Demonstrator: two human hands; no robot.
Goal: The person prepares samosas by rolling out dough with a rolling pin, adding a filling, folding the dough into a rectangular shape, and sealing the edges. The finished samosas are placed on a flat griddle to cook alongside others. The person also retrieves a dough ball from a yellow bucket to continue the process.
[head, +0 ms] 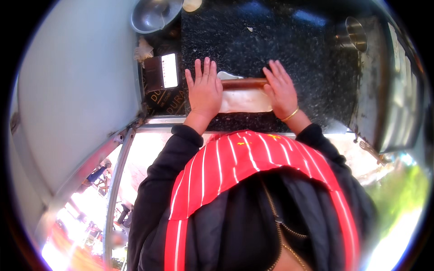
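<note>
A brown rolling pin (243,83) lies crosswise over a flat sheet of pale dough (245,101) on a dark speckled stone worktop (315,101). Part of the dough shows beyond the pin. My left hand (204,88) rests flat over the pin's left end, fingers straight and pointing away from me. Over the right end lies my right hand (281,86), palm down, its fingers extended and its thumb beside the pin. Neither hand's fingers wrap around the pin. Both palms hide its ends.
A metal bowl (154,17) stands at the upper left beside a round dough piece (192,4). Below are crumpled pale material (143,50) and a phone in a dark folding case (169,71). A metal container (356,34) stands at the upper right; a pale panel (84,67) borders the left.
</note>
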